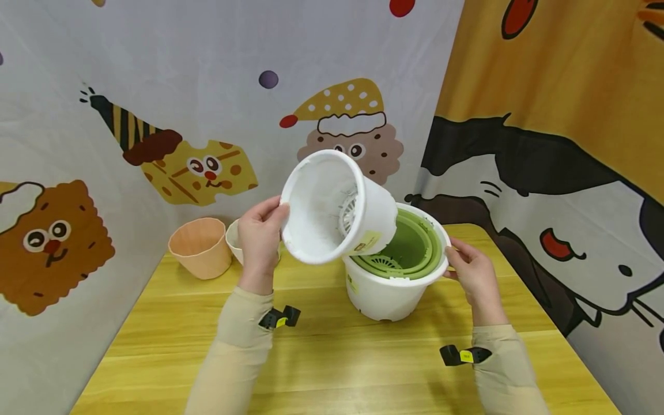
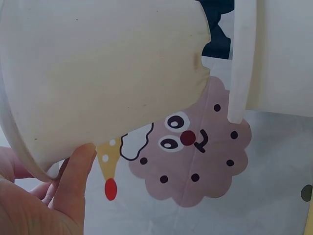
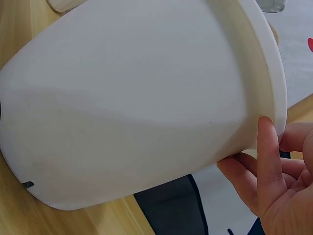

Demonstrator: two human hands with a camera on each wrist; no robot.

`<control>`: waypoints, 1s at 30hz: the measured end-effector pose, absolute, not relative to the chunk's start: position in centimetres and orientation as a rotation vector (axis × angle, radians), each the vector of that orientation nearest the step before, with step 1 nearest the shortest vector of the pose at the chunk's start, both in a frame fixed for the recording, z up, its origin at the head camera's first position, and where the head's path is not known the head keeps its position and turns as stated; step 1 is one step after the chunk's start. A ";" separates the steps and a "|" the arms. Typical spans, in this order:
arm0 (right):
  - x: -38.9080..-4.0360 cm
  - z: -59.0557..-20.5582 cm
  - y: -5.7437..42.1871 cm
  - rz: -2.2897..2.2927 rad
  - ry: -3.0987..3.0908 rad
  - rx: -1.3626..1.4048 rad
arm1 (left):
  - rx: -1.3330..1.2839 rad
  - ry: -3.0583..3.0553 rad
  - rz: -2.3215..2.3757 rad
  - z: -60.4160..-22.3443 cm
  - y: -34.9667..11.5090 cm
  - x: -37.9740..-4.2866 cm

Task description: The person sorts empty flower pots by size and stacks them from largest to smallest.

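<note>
My left hand (image 1: 257, 242) pinches the rim of a white plastic flowerpot (image 1: 321, 202). This pot is held up and tilted, its mouth turned left and its slotted bottom to the right. Thumb and fingers of my right hand (image 1: 473, 274) grip the right rim of a larger white flowerpot (image 1: 384, 302), which stands upright on the table. Green flowerpots (image 1: 415, 245) with a slotted base sit nested inside it. The raised pot overlaps the left part of the nest in the head view. Close up, the right wrist view shows the larger pot's plain outer wall (image 3: 137, 98).
A peach flowerpot (image 1: 202, 256) stands at the back left of the wooden table (image 1: 332, 369). Beside it, a cream pot (image 1: 233, 242) is partly hidden behind my left hand. Printed cloth (image 1: 207, 69) hangs along the table's back and right sides.
</note>
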State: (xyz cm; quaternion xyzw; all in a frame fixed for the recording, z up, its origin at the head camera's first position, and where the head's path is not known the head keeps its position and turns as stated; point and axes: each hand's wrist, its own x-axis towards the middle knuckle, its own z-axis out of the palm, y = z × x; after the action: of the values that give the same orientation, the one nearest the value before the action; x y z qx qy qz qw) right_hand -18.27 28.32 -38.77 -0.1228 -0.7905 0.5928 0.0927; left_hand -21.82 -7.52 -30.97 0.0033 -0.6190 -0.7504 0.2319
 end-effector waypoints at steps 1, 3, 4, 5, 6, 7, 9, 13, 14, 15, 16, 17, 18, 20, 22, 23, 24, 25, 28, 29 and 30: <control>-18.2 -38.8 28.3 1.760 -2.345 -0.363 | 0.009 -1.707 -2.058 -30.9 -7.4 -21.9; -18.2 -38.8 28.3 1.762 -2.342 -0.358 | 0.009 -1.720 -2.052 -30.9 -7.2 -22.0; -18.2 -38.8 28.3 1.762 -2.342 -0.356 | 0.008 -1.724 -2.052 -30.9 -7.1 -22.1; -18.2 -38.8 28.3 1.762 -2.342 -0.355 | 0.006 -1.728 -2.051 -30.9 -7.0 -22.1; -18.2 -38.8 28.3 1.763 -2.342 -0.356 | 0.004 -1.728 -2.054 -30.9 -6.9 -22.2; -18.3 -38.9 28.3 1.763 -2.343 -0.356 | 0.002 -1.728 -2.054 -31.0 -6.8 -22.3; -18.3 -38.9 28.3 1.764 -2.343 -0.358 | 0.006 -1.727 -2.055 -31.0 -6.6 -22.4; -18.3 -39.0 28.3 1.766 -2.340 -0.358 | 0.022 -1.725 -2.060 -31.1 -6.3 -22.7; -18.3 -39.0 28.3 1.766 -2.340 -0.357 | 0.026 -1.727 -2.059 -31.1 -6.3 -22.7; -18.3 -39.0 28.3 1.767 -2.339 -0.356 | 0.030 -1.731 -2.057 -31.1 -6.2 -22.8; -18.3 -39.0 28.3 1.766 -2.341 -0.355 | 0.029 -1.736 -2.055 -31.1 -6.1 -22.8; -18.3 -39.0 28.2 1.765 -2.342 -0.354 | 0.028 -1.741 -2.051 -31.1 -6.0 -22.9; -18.3 -39.0 28.2 1.767 -2.342 -0.353 | 0.024 -1.746 -2.048 -31.2 -5.9 -22.9; -18.3 -39.0 28.2 1.765 -2.343 -0.352 | 0.013 -1.752 -2.040 -31.1 -5.7 -23.1; -18.3 -39.0 28.2 1.764 -2.344 -0.353 | 0.001 -1.758 -2.036 -31.0 -5.4 -23.1; -18.3 -39.0 28.2 1.765 -2.343 -0.352 | -0.004 -1.760 -2.036 -31.0 -5.3 -23.2; -18.3 -38.9 28.2 1.765 -2.342 -0.352 | -0.009 -1.762 -2.035 -30.9 -5.2 -23.3; -18.3 -38.9 28.2 1.766 -2.340 -0.350 | -0.013 -1.766 -2.033 -30.8 -5.0 -23.3; -18.3 -38.9 28.3 1.771 -2.334 -0.349 | -0.024 -1.787 -2.024 -30.6 -4.6 -23.4; -18.2 -38.9 28.3 1.772 -2.333 -0.347 | -0.030 -1.798 -2.013 -30.6 -4.5 -23.5; -18.2 -38.9 28.3 1.770 -2.333 -0.347 | -0.038 -1.807 -2.002 -30.5 -4.3 -23.5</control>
State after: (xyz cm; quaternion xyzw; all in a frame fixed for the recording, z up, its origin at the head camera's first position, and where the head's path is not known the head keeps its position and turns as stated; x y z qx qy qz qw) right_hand -18.23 28.28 -38.86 -0.1170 -0.7874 0.5976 0.0960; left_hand -23.48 -4.31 -30.49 -0.0136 -0.6536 -0.7240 0.2202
